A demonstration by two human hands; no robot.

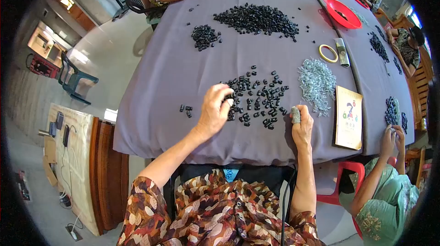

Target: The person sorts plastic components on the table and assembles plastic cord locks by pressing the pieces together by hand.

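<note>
My left hand [214, 108] hovers at the left edge of a loose spread of small black plastic pieces [257, 104]. Its fingers are curved, with the thumb apart from the forefinger. To the right of that spread, my right hand [302, 124] is closed near the table's front. A grey finger cover [295, 115] wraps one of its digits, apparently the thumb. Whatever the right fingers hold, if anything, is hidden. A few black pieces [186, 110] lie apart, left of my left hand. Small clear pieces [317, 85] are heaped beyond my right hand.
A grey cloth covers the table [156, 104]. Farther back lie a large black heap [256, 19] and a smaller one [205, 37]. Toward the right are a booklet [349, 117], a tape roll [328, 53] and a red basin [343, 13]. Several people sit around the table.
</note>
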